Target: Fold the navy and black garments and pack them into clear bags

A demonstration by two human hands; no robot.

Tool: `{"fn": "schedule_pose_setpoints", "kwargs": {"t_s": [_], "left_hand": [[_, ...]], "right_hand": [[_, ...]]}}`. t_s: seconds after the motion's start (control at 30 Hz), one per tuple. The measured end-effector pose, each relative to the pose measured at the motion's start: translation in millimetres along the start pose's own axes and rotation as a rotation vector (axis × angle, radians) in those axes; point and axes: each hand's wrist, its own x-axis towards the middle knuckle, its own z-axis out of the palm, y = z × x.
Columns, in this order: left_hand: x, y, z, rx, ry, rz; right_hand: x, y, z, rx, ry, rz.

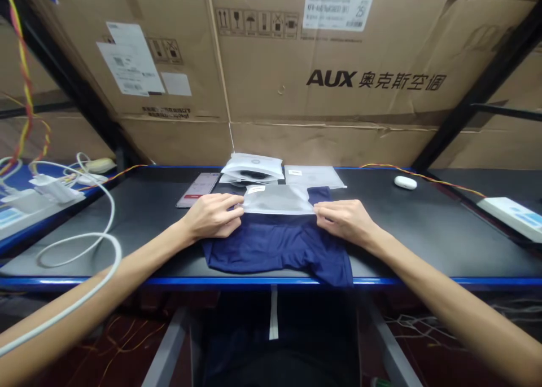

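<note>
A translucent white plastic bag (277, 199) with a small white label is stretched between my two hands. My left hand (218, 214) pinches its left edge, and my right hand (341, 218) pinches its right corner. Under the bag and both hands lies a dark blue cloth garment (271, 246), part of it drooping over the table's front edge. Whether any of the garment is inside the bag I cannot tell. Just behind are a stack of white bags (252, 166) and another flat translucent bag (315, 176).
A phone (198, 189) lies left of the bags on the black table (402, 229). A white earbud case (405, 182) sits at the right, near a power strip (512, 215). A white cable (112, 246) loops across the left side. Cardboard (262, 99) walls the back.
</note>
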Motion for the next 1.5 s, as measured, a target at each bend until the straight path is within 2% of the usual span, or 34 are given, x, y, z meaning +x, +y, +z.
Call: {"fn": "schedule_pose_setpoints", "kwargs": {"t_s": [0.1,0.3,0.57,0.7,0.83,0.97,1.03,1.13,1.23,1.3,1.5], "left_hand": [[3.9,-0.7,-1.1,0.004,-0.021,-0.013],[28.3,11.1,0.1,-0.055,-0.054,-0.108],[66.2,34.3,20.9,-0.062,-0.190,-0.026],[67.1,33.6,15.1,-0.019,-0.113,-0.023],[61.8,22.5,-2.6,0.024,0.041,-0.027],[68.1,-2.8,-9.2,0.026,0.089,-0.173],[74.6,-19.2,-2.2,0.020,0.052,-0.268],[82.0,-40.9,19.1,-0.006,-0.041,-0.375],[83.5,-53.8,42.3,-0.040,-0.172,-0.378],[82.2,-58.4,53.1,-0.068,-0.209,-0.394],[80.7,-69.8,60.0,-0.171,-0.235,-0.393]], "right_hand": [[0.0,-1.1,-1.0,-0.008,0.003,-0.041],[-0.8,-2.4,-2.0,0.010,0.029,-0.041],[0.4,-4.2,-2.1,0.040,0.191,-0.163],[3.3,-7.7,-9.6,0.085,0.319,-0.190],[4.4,-7.8,-16.1,0.170,0.356,-0.121],[2.8,-4.7,-13.6,0.213,0.292,-0.055],[1.8,-3.5,-10.4,0.212,0.245,-0.040],[1.0,-2.1,-6.7,0.239,0.183,-0.014],[0.7,-0.7,-5.0,0.292,0.133,0.027],[0.8,0.2,-4.4,0.317,0.098,0.049],[2.6,1.2,-3.1,0.346,-0.023,0.033]]}}
